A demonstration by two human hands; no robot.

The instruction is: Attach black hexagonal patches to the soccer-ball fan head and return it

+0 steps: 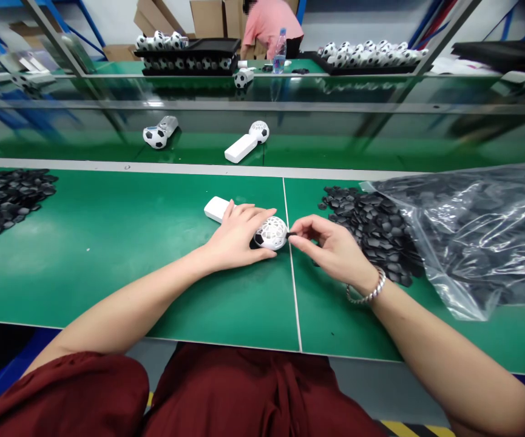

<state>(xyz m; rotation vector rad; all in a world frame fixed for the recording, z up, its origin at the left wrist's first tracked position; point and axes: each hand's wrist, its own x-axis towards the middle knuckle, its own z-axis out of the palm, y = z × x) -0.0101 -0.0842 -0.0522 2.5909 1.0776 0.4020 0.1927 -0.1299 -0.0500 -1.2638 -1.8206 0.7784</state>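
A white handheld fan with a football-patterned head (272, 233) lies on the green bench, its handle pointing to the upper left. My left hand (237, 238) is wrapped over the neck of the fan and holds it down, hiding part of the handle. At the right edge of the fan's head, my right hand (328, 246) pinches a small black plastic piece (291, 234) between thumb and fingertips. That piece touches or nearly touches the head; I cannot tell which. Just beyond my right hand lies a heap of black pieces (375, 233).
A clear plastic bag (485, 230) of black pieces lies at the right, another black heap (5, 197) at the left. Past the bench rail (153, 167), two more fans (244, 145) lie on the green belt. Across it, a person (274, 27) bends near fan-filled trays (189, 64).
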